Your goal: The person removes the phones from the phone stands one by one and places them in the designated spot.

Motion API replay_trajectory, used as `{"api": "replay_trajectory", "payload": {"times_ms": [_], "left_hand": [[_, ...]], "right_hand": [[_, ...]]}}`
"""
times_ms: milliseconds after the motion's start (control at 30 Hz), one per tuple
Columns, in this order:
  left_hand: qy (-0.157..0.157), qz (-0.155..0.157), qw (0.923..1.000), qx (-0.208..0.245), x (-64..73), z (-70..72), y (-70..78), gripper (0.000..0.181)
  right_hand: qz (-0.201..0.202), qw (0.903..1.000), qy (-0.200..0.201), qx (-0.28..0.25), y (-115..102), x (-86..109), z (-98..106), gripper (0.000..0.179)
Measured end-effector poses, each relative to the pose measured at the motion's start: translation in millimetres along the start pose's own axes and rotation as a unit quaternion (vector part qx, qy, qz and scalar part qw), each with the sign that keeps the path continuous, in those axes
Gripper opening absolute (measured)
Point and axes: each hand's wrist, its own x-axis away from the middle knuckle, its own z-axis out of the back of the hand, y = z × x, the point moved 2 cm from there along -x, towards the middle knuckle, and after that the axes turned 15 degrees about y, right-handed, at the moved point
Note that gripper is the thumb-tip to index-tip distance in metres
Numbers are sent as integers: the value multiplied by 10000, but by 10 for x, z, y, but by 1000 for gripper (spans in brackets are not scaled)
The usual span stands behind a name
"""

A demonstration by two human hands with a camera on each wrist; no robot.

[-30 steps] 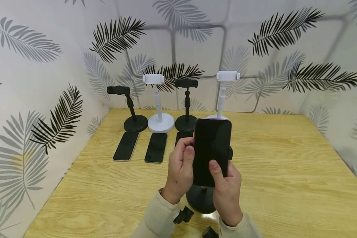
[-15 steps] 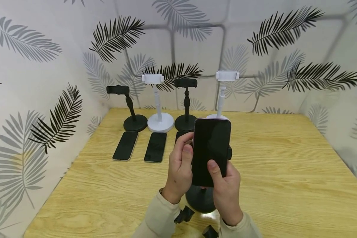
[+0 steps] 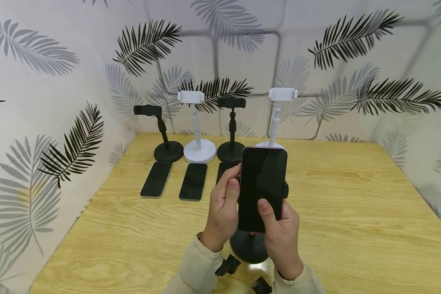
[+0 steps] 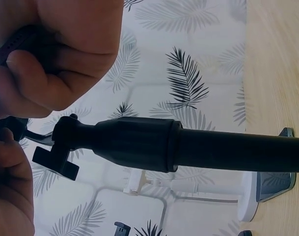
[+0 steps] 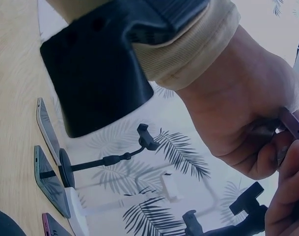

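A black-screened phone [image 3: 262, 188] stands upright, its screen facing me, in front of a black phone stand whose round base [image 3: 249, 246] rests on the table. My left hand [image 3: 220, 210] grips the phone's left edge, fingers reaching behind and thumb alongside. With the thumb on the lower screen, my right hand [image 3: 283, 237] grips its lower right side. A black clamp end [image 3: 285, 190] shows at the right edge; most of the holder is hidden behind the phone. In the left wrist view, the stand's pole [image 4: 232, 150] and joint are close up. The phone's pinkish edge [image 5: 292, 123] shows in the right wrist view.
Behind stand a black stand [image 3: 168, 151], a white stand [image 3: 199, 151], another black stand [image 3: 232, 128] and another white stand [image 3: 274, 122]. Before them lie a phone [image 3: 156, 179], a second phone [image 3: 193, 182] and a partly hidden third phone [image 3: 224, 167]. Black wrist mounts hang below my sleeves.
My left fingertips loosen slightly, then settle again at the phone's left edge. The phone, the stand and my right hand stay nearly in place.
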Motion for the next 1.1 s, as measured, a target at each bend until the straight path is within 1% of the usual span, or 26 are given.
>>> {"api": "replay_trajectory", "payload": {"times_ms": [200,300,467,567,633,700,900,1100], "left_hand": [[58,-68,9999,-94,8,-3,-1,41],[96,31,9999,-140,14,-6,-2,42],[138,255,9986,-444,24,-3,9,42],[108,272,9981,-549,22,-2,17,41],[85,226,9982,-552,18,-1,21,39],[64,247,9984,-501,14,5,23,37],[-36,600,9978,-285,24,30,18,38],[-179,660,9975,-157,36,41,-19,43]], "right_hand": [[-88,9999,-62,71,-1,-5,23,20],[-193,9997,-111,41,0,-3,31,20],[-275,9995,-127,-22,-2,-2,39,19],[-259,9995,-148,-37,1,-6,44,19],[-239,9995,-175,-62,4,-10,47,19],[-220,9995,-200,-87,9,-10,48,20],[-219,9995,-225,-102,14,-8,53,20],[-236,9993,-268,-123,16,0,59,20]]}}
